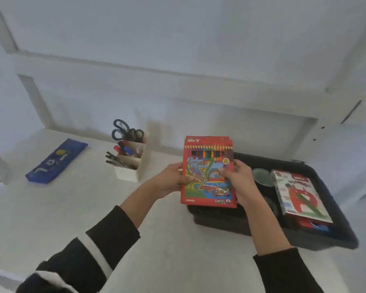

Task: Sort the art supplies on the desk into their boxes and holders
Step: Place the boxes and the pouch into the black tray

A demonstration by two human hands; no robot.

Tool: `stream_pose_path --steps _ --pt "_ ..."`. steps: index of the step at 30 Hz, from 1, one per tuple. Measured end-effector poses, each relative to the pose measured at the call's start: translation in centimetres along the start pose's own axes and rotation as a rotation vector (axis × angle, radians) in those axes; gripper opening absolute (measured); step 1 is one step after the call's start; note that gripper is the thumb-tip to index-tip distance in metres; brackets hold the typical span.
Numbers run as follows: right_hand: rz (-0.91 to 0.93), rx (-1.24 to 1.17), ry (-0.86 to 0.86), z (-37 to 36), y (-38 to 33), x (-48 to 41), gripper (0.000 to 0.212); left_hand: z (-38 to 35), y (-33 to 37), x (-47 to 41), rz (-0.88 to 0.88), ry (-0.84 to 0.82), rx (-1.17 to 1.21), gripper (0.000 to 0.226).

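The light, stiff coloured-pencil box (208, 172) is held at its side edges by the left grip (173, 179) and right grip (238, 180); likely crushable.

On the counter (72, 208), a pencil case (56, 161) lies at the far left. To its right stands a holder (133, 163) with scissors (125, 132) and pens in it. At the right sits a bin (336, 229) holding a cup (262, 176) and, right of the cup, a box (300, 195). A pencil box (208, 172) is held between both hands above the bin's left edge.
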State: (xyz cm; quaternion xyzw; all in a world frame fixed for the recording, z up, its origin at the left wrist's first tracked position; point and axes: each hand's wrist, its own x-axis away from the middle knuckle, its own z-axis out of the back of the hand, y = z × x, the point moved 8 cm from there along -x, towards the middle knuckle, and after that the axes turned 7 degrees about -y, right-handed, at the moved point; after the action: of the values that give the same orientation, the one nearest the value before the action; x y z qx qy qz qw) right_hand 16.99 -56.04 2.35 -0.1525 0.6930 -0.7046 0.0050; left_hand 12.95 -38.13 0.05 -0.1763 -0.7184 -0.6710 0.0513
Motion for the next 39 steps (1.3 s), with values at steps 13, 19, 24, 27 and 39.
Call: stream_pose_path --steps 13,19,24,27,39 --pt "0.015 0.657 0.562 24.9 2.7 2.0 0.034 -22.9 -3.7 -12.7 0.155 -0.165 0.05 0.042" --pt "-0.022 0.911 0.353 24.6 4.9 0.6 0.035 -25.0 -3.9 -15.4 0.053 -0.078 -0.203 0.034" --pt "-0.043 1.041 0.269 25.1 6.1 -0.8 0.043 -25.8 -3.6 -16.3 0.032 -0.093 -0.441 0.034" --pt "-0.042 1.062 0.267 25.3 6.4 -1.3 0.045 -26.0 -3.6 -16.6 0.039 -0.097 -0.426 0.034" --pt "0.089 0.964 0.277 23.0 4.7 -1.0 0.042 -24.1 -2.5 -15.5 -0.007 -0.011 -0.382 0.05"
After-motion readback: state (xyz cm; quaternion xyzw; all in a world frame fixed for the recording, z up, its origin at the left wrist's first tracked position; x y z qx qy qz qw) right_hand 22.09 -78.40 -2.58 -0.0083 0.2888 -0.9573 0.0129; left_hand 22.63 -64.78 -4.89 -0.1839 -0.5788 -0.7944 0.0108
